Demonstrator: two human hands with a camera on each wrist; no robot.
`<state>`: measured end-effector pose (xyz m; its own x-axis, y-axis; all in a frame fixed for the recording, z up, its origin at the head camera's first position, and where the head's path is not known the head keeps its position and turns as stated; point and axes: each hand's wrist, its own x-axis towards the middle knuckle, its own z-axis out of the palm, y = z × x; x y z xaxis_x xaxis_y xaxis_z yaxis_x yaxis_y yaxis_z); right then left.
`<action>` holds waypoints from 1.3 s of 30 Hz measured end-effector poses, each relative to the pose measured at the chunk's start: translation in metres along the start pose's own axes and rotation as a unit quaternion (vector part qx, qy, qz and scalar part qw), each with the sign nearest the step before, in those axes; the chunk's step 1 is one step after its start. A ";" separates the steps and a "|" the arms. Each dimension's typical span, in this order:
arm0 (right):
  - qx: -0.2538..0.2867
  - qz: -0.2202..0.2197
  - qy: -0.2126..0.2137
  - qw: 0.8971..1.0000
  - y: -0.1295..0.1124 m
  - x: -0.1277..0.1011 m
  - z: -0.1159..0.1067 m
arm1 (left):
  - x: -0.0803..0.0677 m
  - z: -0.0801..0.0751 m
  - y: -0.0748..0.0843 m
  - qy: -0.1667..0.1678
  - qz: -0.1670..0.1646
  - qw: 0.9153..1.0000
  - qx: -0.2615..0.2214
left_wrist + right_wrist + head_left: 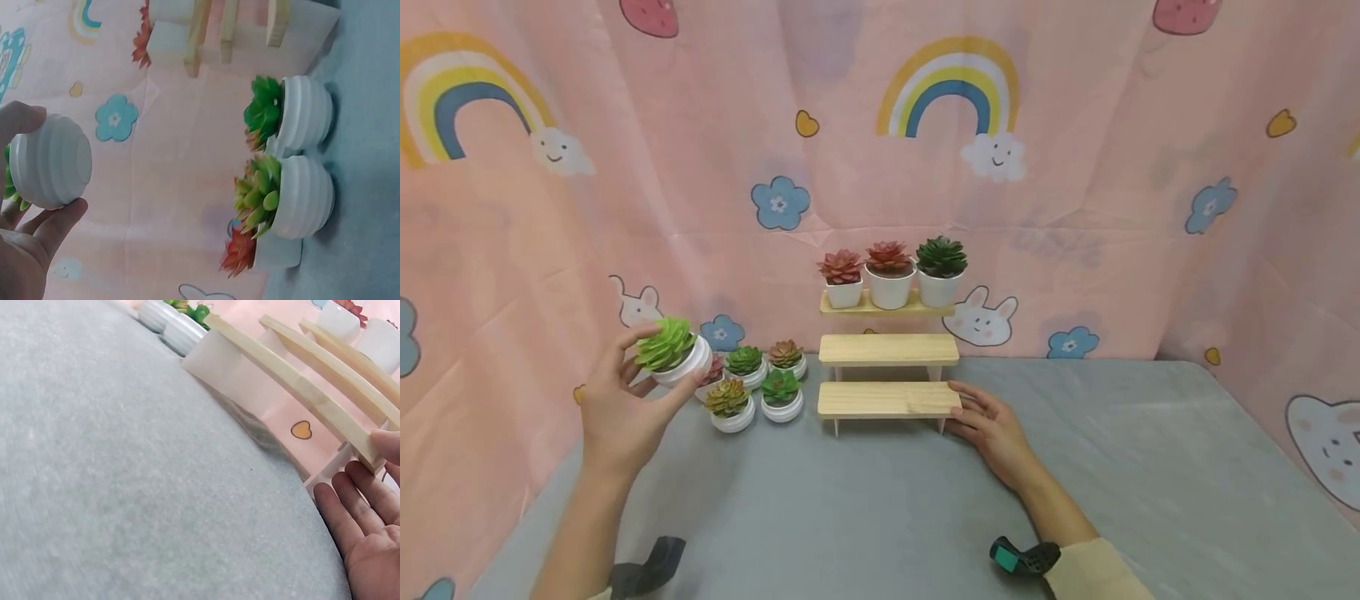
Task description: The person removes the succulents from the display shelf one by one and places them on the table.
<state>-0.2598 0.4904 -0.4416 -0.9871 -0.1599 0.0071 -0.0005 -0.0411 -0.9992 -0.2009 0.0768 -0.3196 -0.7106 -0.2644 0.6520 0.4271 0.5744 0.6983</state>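
"Head view: which step's in hand?"

"Carrying, by my read. Left hand (623, 410) has the light-green succulent (674, 350) up left of the stand (887, 350), tilted, thumb and fingers closed to the width of its white pot. Left wrist view agrees."

"Right hand (1000, 437)?"

"Light pinch on the right end of the lowest board (887, 400): thumb on top, fingers beneath. Pressure, can't tell. Probably steadying."

"Next move calls for?"

"Likely levelling that pot and bringing it over a board without knocking neighbours, stand held put."

"Counts, quick."

"Boards, three. Potted succulents, nine: one in hand. Three on the top board (880, 312): small red (843, 279), bigger red (890, 279), dark green (942, 271). Five on the table (887, 508), left of the stand: yellow-brown (731, 406), bright green (782, 397), deep green (746, 365), brownish (787, 357), and a half-hidden red (715, 367) behind the held pot. Hands, two. Black wrist devices (650, 569), two."
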 end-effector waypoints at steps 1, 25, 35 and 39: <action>-0.001 -0.001 0.000 1.000 0.000 -0.001 0.000 | 0.001 -0.002 -0.001 0.002 0.005 1.000 0.009; -0.001 0.004 0.004 1.000 0.001 0.000 -0.001 | -0.005 -0.012 -0.078 -0.115 -0.142 0.980 0.079; 0.001 -0.002 0.002 1.000 0.002 -0.001 -0.002 | -0.018 -0.015 -0.107 -0.156 -0.136 0.978 0.040; 0.002 -0.001 0.002 1.000 0.002 0.000 -0.002 | -0.023 -0.015 -0.117 -0.168 -0.139 0.975 0.039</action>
<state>-0.2597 0.4922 -0.4434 -0.9877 -0.1563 0.0091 -0.0019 -0.0463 -0.9989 -0.2267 0.0040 -0.4118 -0.9411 -0.1575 0.2991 0.1577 0.5781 0.8006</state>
